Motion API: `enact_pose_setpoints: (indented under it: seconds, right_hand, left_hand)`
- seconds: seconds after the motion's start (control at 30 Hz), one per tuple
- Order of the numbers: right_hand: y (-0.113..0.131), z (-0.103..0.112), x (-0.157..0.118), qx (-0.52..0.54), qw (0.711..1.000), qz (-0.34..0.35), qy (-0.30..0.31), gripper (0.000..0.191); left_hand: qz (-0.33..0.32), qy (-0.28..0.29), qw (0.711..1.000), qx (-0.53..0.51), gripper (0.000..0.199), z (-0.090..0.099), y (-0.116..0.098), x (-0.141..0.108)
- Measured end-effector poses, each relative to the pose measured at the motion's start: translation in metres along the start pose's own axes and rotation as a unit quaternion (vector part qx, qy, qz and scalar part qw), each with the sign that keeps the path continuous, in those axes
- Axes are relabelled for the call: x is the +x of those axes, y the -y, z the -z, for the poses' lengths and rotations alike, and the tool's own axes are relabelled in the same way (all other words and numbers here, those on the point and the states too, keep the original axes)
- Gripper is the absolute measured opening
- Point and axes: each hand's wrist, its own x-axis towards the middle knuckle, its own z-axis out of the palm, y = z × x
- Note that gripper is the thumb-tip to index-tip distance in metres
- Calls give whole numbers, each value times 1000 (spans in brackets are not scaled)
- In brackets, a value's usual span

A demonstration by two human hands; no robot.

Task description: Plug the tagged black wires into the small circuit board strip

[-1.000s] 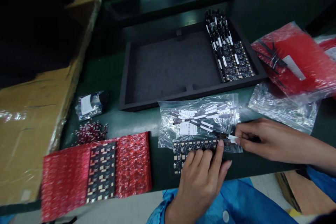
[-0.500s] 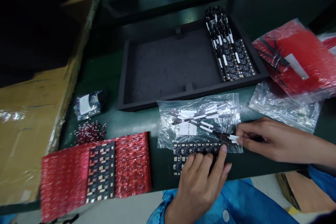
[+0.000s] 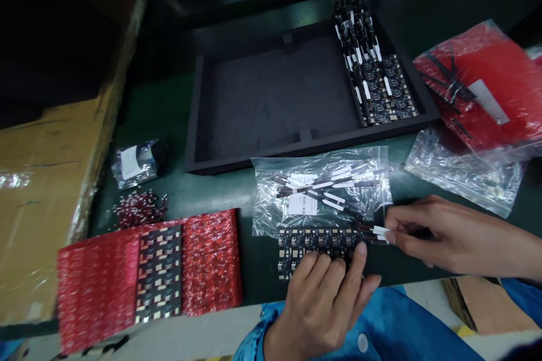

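Observation:
My left hand lies over a black circuit board panel, pressing it down with the index finger stretched to its right end. Its fingers are not wrapped round anything. In a pinch, my right hand holds a thin dark flex cable with white strips. The cable's left end is at the panel's upper right corner; whether it is joined there, I cannot tell. Just behind the panel, several similar cables lie on a clear plastic bag.
Behind stands a black tray with boards and cables along its right side. To the left are red bubble wrap bearing another panel, small red-and-white parts, a small bag and a cardboard box. Red-filled bags lie right.
My right hand has moved slightly down and toward me with the flex cable, bringing its end to the panel's corner. The left hand stays on the panel. The view has shifted a little.

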Motion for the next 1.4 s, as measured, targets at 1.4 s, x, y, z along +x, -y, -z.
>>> enact_pose_setpoints:
  seconds: [1.4]
  right_hand:
    - [1,-3,4,-3,1000,-3,-11,22]
  left_hand:
    - [53,33,998,-4,49,-4,-2,8]
